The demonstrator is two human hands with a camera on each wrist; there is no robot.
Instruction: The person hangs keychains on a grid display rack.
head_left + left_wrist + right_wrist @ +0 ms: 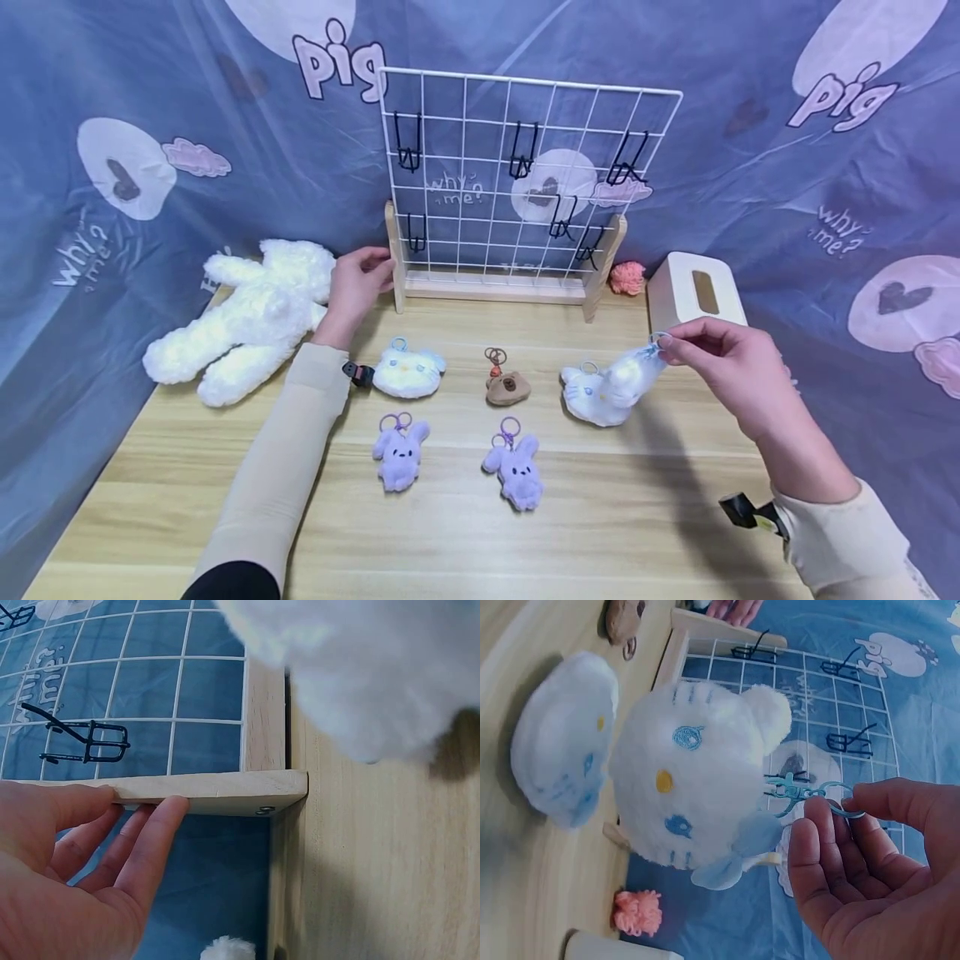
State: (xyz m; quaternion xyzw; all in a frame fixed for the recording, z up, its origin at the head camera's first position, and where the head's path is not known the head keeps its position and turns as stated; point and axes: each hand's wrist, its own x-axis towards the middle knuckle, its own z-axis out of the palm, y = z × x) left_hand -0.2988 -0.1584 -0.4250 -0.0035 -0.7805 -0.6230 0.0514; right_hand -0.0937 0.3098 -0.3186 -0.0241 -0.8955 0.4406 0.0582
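Note:
My right hand [731, 371] pinches the light blue key ring [846, 801] of a white plush cat keychain [694, 761]. That plush hangs from its clasp above the table, its embroidered face towards the right wrist camera. Just beneath and beside it, a second white cat keychain [592, 402] lies on the wood. With thumb and fingertips, my left hand [358, 287] grips the wooden side post [225, 785] of a white wire grid rack [491, 289]. Several black hooks [522, 152] hang on the grid and carry nothing.
On the table [450, 550] lie another white cat keychain [407, 372], a brown bear-like one [508, 388] and purple bunny keychains [399, 458]. A large white plush [255, 321] is at the left. Behind my right hand stand a white tissue box [686, 287] and a coral fluffy item [627, 278].

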